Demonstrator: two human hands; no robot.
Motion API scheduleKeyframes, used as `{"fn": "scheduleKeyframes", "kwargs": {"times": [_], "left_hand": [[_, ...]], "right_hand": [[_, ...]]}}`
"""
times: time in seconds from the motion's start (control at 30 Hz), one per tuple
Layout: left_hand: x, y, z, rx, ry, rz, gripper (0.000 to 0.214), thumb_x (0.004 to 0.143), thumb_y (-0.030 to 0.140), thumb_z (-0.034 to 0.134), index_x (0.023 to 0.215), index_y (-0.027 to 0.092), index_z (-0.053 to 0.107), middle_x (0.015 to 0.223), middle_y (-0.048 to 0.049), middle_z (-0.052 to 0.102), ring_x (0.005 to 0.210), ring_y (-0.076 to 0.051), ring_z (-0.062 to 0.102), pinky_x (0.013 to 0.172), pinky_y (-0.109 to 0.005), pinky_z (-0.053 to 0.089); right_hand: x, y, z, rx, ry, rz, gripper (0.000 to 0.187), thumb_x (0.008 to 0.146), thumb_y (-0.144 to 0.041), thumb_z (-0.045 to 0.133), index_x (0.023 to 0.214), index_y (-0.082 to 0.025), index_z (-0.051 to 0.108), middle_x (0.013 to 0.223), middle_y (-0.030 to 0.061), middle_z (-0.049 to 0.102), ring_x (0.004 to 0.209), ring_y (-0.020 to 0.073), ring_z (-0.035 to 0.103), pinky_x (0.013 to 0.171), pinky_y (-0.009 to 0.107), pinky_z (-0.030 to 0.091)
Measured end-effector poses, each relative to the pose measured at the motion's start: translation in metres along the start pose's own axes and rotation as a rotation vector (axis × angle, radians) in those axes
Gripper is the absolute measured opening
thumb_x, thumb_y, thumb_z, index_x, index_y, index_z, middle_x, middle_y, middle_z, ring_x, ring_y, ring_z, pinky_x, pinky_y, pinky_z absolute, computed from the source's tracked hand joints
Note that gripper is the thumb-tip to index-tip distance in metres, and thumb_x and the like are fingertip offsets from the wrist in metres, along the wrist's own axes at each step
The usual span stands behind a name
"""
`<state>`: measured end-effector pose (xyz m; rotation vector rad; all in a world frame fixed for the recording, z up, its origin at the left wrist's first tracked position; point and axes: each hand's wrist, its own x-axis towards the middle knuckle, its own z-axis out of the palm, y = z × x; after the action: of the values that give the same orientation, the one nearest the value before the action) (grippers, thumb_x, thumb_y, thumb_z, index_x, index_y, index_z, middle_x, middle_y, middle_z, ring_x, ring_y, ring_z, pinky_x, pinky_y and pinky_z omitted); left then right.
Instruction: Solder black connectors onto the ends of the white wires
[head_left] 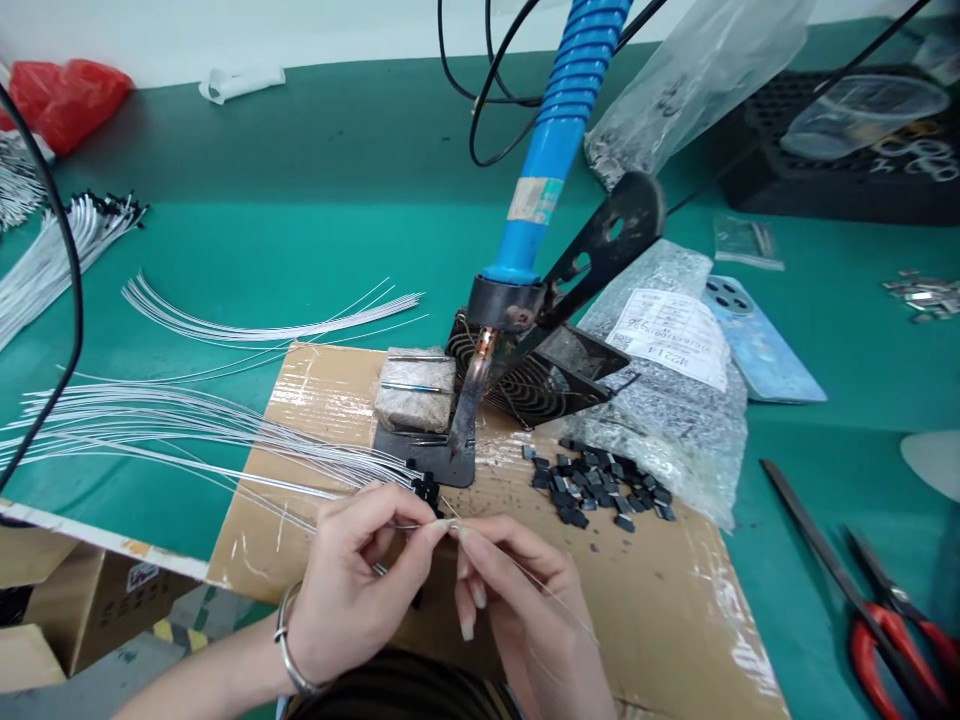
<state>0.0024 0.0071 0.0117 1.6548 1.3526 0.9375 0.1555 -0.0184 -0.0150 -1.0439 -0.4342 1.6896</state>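
My left hand (375,570) is closed in a pinch on the end of a thin white wire. My right hand (517,590) meets it fingertip to fingertip over the cardboard sheet (660,620), pinching a fine wire strand (559,600) that trails back across the palm. What lies right between the fingertips is too small to make out. Just beyond the left fingers are black connectors (426,487) on the ends of a bundle of white wires (300,425). Above the hands, a blue-handled soldering iron (536,190) hangs tip down in a black stand (607,240).
A wrapped block (415,390) and a black fan (525,380) stand by the iron tip. Small black connector housings (600,480) lie scattered to the right. Red-handled scissors (877,640), a bubble-wrap bag (675,420), a blue phone-like case (765,345) and more white wires (262,330) lie around.
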Motion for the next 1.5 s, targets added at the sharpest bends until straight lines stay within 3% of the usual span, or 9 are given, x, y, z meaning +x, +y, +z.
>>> {"fn": "scheduleKeyframes", "kwargs": {"times": [0.2, 0.4, 0.63, 0.73, 0.83, 0.9, 1.0, 1.23, 1.5], "left_hand": [[-0.003, -0.003, 0.004, 0.036, 0.027, 0.012, 0.019, 0.097, 0.013, 0.066, 0.079, 0.019, 0.072, 0.059, 0.0065, 0.051, 0.05, -0.009, 0.037, 0.047, -0.021, 0.03], [-0.003, -0.002, 0.008, 0.021, 0.076, -0.011, 0.019, 0.096, 0.015, 0.067, 0.078, 0.018, 0.073, 0.057, 0.0065, 0.051, 0.047, -0.008, 0.035, 0.045, -0.021, 0.03], [-0.003, -0.005, 0.003, -0.122, 0.026, -0.181, 0.019, 0.097, 0.025, 0.068, 0.081, 0.017, 0.075, 0.06, 0.002, 0.06, 0.048, -0.01, 0.04, 0.046, -0.021, 0.032], [0.0, -0.009, 0.001, -0.186, 0.06, -0.225, 0.013, 0.094, 0.026, 0.071, 0.087, 0.018, 0.078, 0.064, -0.0002, 0.067, 0.05, -0.01, 0.043, 0.047, -0.021, 0.033], [0.003, -0.009, 0.001, -0.22, 0.09, -0.243, 0.011, 0.091, 0.025, 0.073, 0.085, 0.018, 0.08, 0.063, -0.0006, 0.068, 0.05, -0.009, 0.042, 0.046, -0.02, 0.032], [0.007, -0.006, 0.001, -0.22, 0.094, -0.25, 0.011, 0.088, 0.024, 0.074, 0.08, 0.017, 0.079, 0.062, -0.0011, 0.068, 0.049, -0.009, 0.042, 0.045, -0.019, 0.032], [0.011, 0.0, 0.0, -0.224, 0.089, -0.244, 0.011, 0.084, 0.023, 0.074, 0.076, 0.016, 0.079, 0.06, -0.0024, 0.069, 0.048, -0.009, 0.044, 0.044, -0.019, 0.033], [0.014, 0.0, -0.003, -0.246, 0.059, -0.232, 0.011, 0.083, 0.022, 0.074, 0.073, 0.017, 0.076, 0.059, -0.0011, 0.066, 0.049, -0.009, 0.044, 0.045, -0.02, 0.034], [0.017, 0.005, -0.005, -0.261, 0.029, -0.24, 0.012, 0.085, 0.022, 0.073, 0.074, 0.016, 0.075, 0.059, 0.0, 0.063, 0.05, -0.009, 0.043, 0.046, -0.02, 0.033]], "right_hand": [[-0.006, -0.004, 0.018, 0.099, 0.193, 0.038, 0.031, 0.069, -0.046, 0.1, 0.071, -0.019, 0.085, 0.057, -0.0042, 0.059, 0.045, 0.0034, 0.053, 0.044, 0.012, 0.044], [-0.009, 0.005, 0.022, 0.124, 0.197, 0.031, 0.027, 0.073, -0.047, 0.098, 0.077, -0.023, 0.087, 0.057, -0.0048, 0.061, 0.047, 0.0037, 0.055, 0.045, 0.011, 0.045], [-0.004, 0.009, -0.013, 0.023, 0.102, -0.1, 0.041, 0.092, -0.064, 0.075, 0.095, -0.026, 0.091, 0.082, 0.0057, 0.079, 0.057, 0.0139, 0.068, 0.053, 0.025, 0.058], [-0.008, -0.008, -0.051, -0.245, 0.246, -0.35, 0.061, 0.102, -0.07, 0.051, 0.095, -0.025, 0.091, 0.083, 0.0092, 0.082, 0.062, 0.0203, 0.073, 0.061, 0.034, 0.061], [-0.011, -0.03, -0.084, -0.786, 0.762, -0.558, 0.044, 0.098, -0.06, 0.066, 0.093, -0.022, 0.086, 0.09, 0.0082, 0.081, 0.071, 0.0215, 0.07, 0.072, 0.037, 0.056], [-0.009, -0.039, -0.099, -1.193, 0.859, -0.545, 0.05, 0.09, -0.067, 0.07, 0.091, -0.018, 0.083, 0.087, 0.0099, 0.076, 0.077, 0.0272, 0.068, 0.079, 0.044, 0.053], [-0.001, -0.04, -0.112, -1.409, 0.852, -0.505, 0.062, 0.084, -0.078, 0.063, 0.082, -0.018, 0.078, 0.075, 0.0092, 0.069, 0.073, 0.0299, 0.064, 0.073, 0.047, 0.052], [0.005, -0.032, -0.117, -1.292, 0.832, -0.428, 0.064, 0.081, -0.083, 0.062, 0.088, -0.021, 0.077, 0.079, 0.0072, 0.07, 0.068, 0.0251, 0.062, 0.073, 0.045, 0.054], [-0.004, -0.027, -0.082, -0.678, 0.871, -0.448, 0.055, 0.06, -0.062, 0.096, 0.092, -0.022, 0.077, 0.09, 0.0083, 0.081, 0.082, 0.028, 0.076, 0.088, 0.041, 0.061]]}}
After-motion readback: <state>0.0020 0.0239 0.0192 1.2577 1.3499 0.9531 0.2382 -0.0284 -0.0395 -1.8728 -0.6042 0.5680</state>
